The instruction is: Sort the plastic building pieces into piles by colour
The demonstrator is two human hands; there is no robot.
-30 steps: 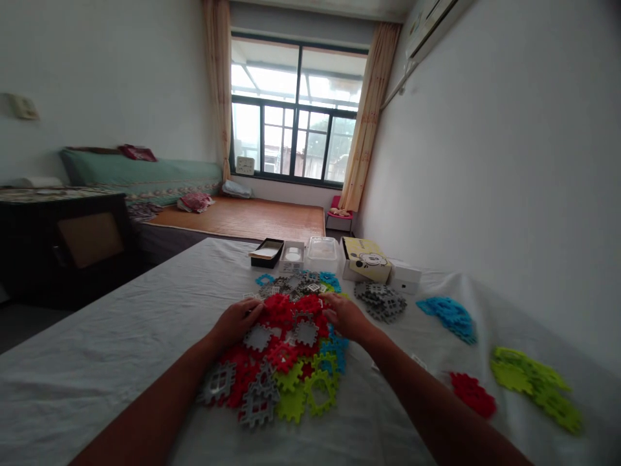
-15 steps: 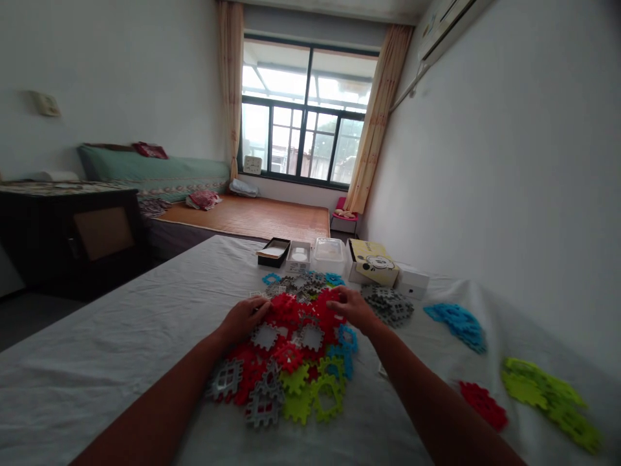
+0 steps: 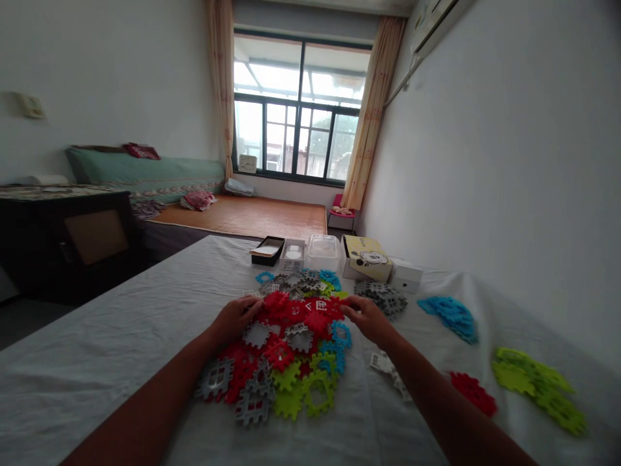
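Note:
Plastic interlocking tiles with toothed edges lie in a heap on the white-covered table [image 3: 160, 298]. My left hand [image 3: 237, 317] is at the left side of the red tiles [image 3: 276, 304], its fingers curled and closed on the edge of one. On the other side, my right hand [image 3: 366, 317] pinches the right edge of a red tile [image 3: 332, 307] between thumb and fingers. Nearer me in the heap are grey tiles [image 3: 255, 404], yellow-green tiles [image 3: 288, 395] and blue tiles [image 3: 342, 333]. My fingertips partly hide the tile edges.
Sorted piles lie to the right: grey tiles [image 3: 383, 301], blue tiles [image 3: 451, 317], red tiles [image 3: 473, 391], yellow-green tiles [image 3: 538, 385]. White tiles [image 3: 388, 369] are beside my right forearm. Along the far edge stand a black box [image 3: 266, 252], a clear container [image 3: 323, 249] and a yellow box [image 3: 366, 259].
My head view has shifted slightly. My right hand has turned and sits at the right end of the red tiles, which spread wider. Printed white marks now show on them. My left hand stays near its place.

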